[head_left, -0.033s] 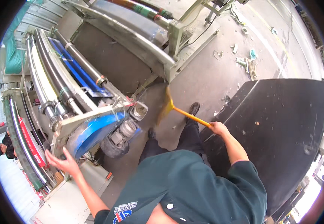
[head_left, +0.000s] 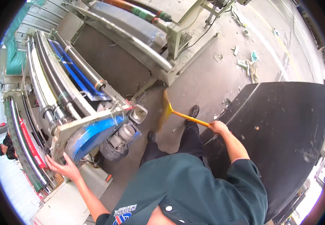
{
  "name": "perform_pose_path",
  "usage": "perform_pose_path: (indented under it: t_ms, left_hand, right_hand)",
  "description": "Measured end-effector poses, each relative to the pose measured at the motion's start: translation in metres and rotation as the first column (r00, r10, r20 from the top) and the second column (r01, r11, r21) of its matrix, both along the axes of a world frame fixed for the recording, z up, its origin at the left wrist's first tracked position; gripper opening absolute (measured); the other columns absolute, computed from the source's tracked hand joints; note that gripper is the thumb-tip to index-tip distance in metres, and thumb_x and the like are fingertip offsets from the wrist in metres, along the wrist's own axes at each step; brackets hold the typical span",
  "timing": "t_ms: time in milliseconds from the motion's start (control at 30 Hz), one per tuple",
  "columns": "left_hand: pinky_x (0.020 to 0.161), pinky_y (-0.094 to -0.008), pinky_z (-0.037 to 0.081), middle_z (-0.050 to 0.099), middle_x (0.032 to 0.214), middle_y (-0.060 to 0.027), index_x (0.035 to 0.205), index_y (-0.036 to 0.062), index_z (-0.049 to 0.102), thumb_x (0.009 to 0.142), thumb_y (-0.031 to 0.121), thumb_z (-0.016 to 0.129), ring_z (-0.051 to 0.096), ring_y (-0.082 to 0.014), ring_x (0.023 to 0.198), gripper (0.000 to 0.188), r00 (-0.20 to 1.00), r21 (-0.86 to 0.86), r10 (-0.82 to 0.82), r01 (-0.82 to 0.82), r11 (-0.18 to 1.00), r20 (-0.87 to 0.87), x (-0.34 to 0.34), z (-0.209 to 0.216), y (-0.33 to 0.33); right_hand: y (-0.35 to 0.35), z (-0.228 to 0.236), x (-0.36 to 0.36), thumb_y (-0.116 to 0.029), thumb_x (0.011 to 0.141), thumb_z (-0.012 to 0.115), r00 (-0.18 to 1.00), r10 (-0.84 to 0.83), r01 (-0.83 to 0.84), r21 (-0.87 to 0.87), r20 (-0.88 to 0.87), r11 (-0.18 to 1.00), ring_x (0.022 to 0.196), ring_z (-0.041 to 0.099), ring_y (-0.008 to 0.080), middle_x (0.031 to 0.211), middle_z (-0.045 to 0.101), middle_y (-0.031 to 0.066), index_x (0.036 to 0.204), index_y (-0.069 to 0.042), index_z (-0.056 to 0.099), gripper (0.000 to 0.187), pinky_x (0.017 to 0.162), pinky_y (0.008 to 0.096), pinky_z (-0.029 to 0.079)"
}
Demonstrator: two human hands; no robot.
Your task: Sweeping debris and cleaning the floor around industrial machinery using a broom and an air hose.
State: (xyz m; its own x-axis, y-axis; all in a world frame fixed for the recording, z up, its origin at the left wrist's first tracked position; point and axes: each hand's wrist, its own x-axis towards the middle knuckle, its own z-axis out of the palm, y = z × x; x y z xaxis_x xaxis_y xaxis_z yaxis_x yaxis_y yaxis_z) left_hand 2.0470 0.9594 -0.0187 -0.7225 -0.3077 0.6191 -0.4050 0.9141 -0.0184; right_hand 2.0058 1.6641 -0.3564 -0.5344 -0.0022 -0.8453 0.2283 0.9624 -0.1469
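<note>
Right hand (head_left: 218,128), near three o'clock: fingers closed round broom (head_left: 190,118), its head (head_left: 166,108) toward ten o'clock. Left hand (head_left: 65,168), eight o'clock: fingers spread, beside machine (head_left: 92,135). Advised: firm grip, head low, clear of machine.

Your left hand (head_left: 63,169), fingers spread, thumb standing apart | your left forearm (head_left: 89,196), bare, extended forward and out to your left | your right hand (head_left: 218,127), fingers curled into a closed grip | your right forearm (head_left: 236,147), bare, angled forward and inward from a bent elbow | your legs (head_left: 188,139), parted, right foot (head_left: 194,111) ahead of left
</note>
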Motion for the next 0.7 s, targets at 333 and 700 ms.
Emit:
perform_pose_path:
  t_ms: [333,700]
  left_hand:
    - [0.121,-0.0517,0.029,0.040,0.156,-0.0191,0.152,0.0027,0.043,0.085,0.008,0.070,0.037,-0.0390,0.145,0.073,0.823,0.128,-0.188,0.141,0.982,0.536,-0.104,-0.017,0.287]
    - [0.118,-0.0514,0.031,0.043,0.152,-0.0229,0.149,-0.0003,0.044,0.082,0.010,0.071,0.040,-0.0426,0.140,0.073,0.691,0.451,-0.431,0.167,0.877,0.581,-0.207,-0.068,0.390]
  right_hand:
    - [0.305,-0.051,-0.315,-0.042,0.095,0.064,0.990,-0.121,0.137,0.259,-0.077,0.956,0.111,0.070,0.0289,0.119,0.074,0.0081,0.124,-0.026,0.073,0.034,0.096,0.0444,0.055]
    - [0.334,-0.021,-0.196,-0.026,0.100,0.062,0.410,-0.912,0.795,-0.497,0.018,0.347,0.046,0.063,0.0207,0.066,0.062,0.0109,0.111,-0.007,0.059,0.023,0.040,0.0372,0.052]
